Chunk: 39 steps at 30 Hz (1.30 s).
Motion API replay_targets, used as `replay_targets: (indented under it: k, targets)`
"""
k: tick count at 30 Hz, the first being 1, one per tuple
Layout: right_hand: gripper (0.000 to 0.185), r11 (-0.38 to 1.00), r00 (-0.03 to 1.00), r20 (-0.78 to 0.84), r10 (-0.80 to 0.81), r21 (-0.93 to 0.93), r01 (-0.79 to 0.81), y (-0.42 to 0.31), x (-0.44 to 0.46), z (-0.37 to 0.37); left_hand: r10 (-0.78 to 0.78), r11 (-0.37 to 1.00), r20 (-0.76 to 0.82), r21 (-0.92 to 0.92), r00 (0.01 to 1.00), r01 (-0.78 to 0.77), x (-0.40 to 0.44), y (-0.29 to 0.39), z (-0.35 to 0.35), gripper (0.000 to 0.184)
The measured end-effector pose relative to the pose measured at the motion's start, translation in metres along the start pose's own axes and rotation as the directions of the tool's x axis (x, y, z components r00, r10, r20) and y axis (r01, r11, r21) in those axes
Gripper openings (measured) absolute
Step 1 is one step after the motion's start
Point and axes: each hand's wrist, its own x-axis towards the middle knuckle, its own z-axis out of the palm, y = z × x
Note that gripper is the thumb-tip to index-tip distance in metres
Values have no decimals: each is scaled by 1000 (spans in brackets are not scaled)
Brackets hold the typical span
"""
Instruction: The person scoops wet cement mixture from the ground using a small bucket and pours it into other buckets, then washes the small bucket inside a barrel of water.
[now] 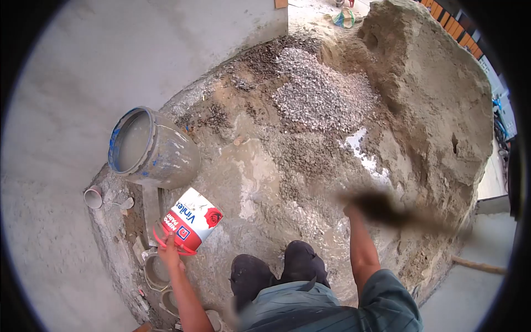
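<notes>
A white and red paint bucket [191, 220] is tilted at the lower left, its red rim toward me. My left hand [170, 250] is closed on that rim. On the right, my right hand [350, 209] is closed at the end of a dark, motion-blurred object [387, 209], whose shape I cannot make out. Up and left of the paint bucket stands a large drum [174, 152] with greyish liquid inside.
A gravel heap [321, 91] lies ahead, beside a tall sand pile [437, 94] on the right. A grey wall [72, 110] runs along the left. Small round containers [157, 269] sit low on the left, near a white cup [93, 197].
</notes>
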Motion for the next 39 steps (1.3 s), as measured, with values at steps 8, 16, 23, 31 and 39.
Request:
replay_targets:
  k: [8,16,23,31,39]
  targets:
    - [47,960,903,345,257,-196,-198,255,-137,79,251,967,-304,118,919,-226,17,20,-84,15]
    - [46,818,701,636,322,187,-544,65,-146,45,649,642,-224,673,727,-367,38,83,-77,14]
    - [54,887,912,407,55,400,-232,-168,-59,19,634,718,-245,537,733,-442,158,113,-69,14]
    - [43,938,887,397,-236,331,101,-383,-42,14,391,889,-266,-139,881,-437,239,135,-71,18]
    - [41,792,764,334,-551,498,353,-528,-55,36,364,906,-155,-169,918,-388,260,153,-51,22]
